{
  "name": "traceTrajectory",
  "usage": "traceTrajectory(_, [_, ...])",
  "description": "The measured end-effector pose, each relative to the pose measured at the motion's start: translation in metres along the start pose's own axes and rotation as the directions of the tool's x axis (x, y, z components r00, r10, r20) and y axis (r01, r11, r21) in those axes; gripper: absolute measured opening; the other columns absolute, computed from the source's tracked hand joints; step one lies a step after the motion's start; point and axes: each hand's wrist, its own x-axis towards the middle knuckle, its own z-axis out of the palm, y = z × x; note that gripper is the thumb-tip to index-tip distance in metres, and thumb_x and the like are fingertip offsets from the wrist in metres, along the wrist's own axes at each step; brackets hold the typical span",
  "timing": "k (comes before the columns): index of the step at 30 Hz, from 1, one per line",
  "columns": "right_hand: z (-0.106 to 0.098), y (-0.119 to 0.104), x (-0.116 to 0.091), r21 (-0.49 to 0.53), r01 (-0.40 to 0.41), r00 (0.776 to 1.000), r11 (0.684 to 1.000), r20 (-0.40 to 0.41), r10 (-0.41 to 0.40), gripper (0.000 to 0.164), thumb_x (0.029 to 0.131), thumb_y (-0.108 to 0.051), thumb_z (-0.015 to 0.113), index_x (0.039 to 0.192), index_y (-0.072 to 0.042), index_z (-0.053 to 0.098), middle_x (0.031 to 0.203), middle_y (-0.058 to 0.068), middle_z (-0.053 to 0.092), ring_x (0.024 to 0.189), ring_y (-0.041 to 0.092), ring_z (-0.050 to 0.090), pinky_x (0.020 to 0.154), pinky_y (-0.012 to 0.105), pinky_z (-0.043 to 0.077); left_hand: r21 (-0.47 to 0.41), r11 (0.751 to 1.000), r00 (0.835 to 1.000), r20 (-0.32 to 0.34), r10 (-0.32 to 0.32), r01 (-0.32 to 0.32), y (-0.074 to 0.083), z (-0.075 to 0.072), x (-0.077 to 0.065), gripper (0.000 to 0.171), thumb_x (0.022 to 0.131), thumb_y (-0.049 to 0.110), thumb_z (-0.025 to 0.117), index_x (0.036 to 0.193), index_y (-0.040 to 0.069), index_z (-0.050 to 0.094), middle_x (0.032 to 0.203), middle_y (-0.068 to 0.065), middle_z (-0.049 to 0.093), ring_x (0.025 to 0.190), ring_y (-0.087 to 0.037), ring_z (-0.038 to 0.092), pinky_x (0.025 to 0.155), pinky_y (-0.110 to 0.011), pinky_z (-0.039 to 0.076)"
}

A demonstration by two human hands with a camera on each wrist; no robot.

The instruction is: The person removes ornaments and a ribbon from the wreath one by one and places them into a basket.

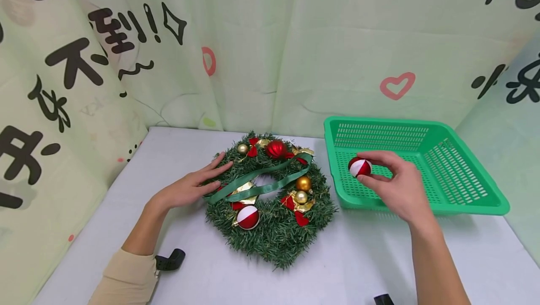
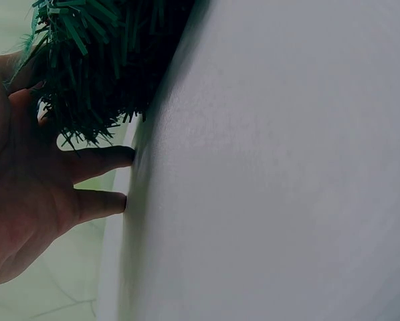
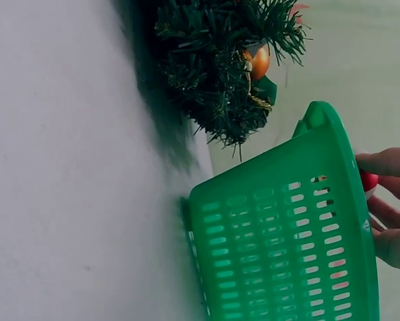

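Note:
A green Christmas wreath (image 1: pixel 278 244) lies on the table, trimmed with a green ribbon (image 1: pixel 270 187), gold and red baubles, and a red and white bauble (image 1: pixel 248 217) at its lower left. My left hand (image 1: pixel 191 187) rests on the wreath's left side with fingers spread; in the left wrist view two fingertips reach the table beside the greenery. With fingertips and thumb, my right hand (image 1: pixel 398 183) pinches another red and white bauble (image 1: pixel 360 167), held over the left part of the green basket (image 1: pixel 337 188). In the right wrist view the basket's wall mostly hides that bauble.
The plastic basket, with slotted walls, stands right of the wreath near the back of the white table (image 1: pixel 320 267). Behind hangs a pale green curtain (image 1: pixel 261 52) with black lettering and hearts. A black device (image 1: pixel 170 260) is by my left wrist.

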Motion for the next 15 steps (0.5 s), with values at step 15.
traceTrajectory(15, [0.005,0.018,0.004,-0.114,-0.056,0.998,0.992,0.029,0.059,0.046,0.095,-0.019,0.080,0.138,-0.015,0.068,0.135,0.016,0.063,0.115,0.038,0.069,0.075,0.009,0.054,-0.001,1.000,1.000,-0.002,0.002,-0.002,0.000,0.000,0.000,0.058,0.112,0.033,0.048,0.166,0.031,0.028,0.177,0.001,-0.001,0.162,-0.035,0.005,0.125,-0.065,0.019])
